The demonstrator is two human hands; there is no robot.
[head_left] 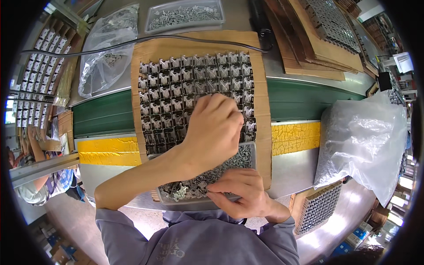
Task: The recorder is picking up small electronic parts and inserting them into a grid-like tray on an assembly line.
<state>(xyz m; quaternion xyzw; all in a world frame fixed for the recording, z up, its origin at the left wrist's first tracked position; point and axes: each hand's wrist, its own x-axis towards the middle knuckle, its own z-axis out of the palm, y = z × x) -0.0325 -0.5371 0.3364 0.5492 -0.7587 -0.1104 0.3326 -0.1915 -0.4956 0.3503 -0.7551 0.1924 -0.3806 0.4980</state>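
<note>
My left hand reaches over rows of small metal-and-white parts standing on a sheet of brown cardboard. Its fingers are curled together; whatever they hold is hidden beneath the hand. A clear plastic tray of small grey metal pieces, screw-like, overlaps the near end of the cardboard. My right hand is low over that tray, fingertips pinched at the pieces, and what is between them is too small to name. A little pile of pale pieces lies in the tray's left corner.
Another tray of screws stands at the back, with a black cable running before it. Clear plastic bags lie left and right. Cardboard sheets are stacked at far right. Another person works at left.
</note>
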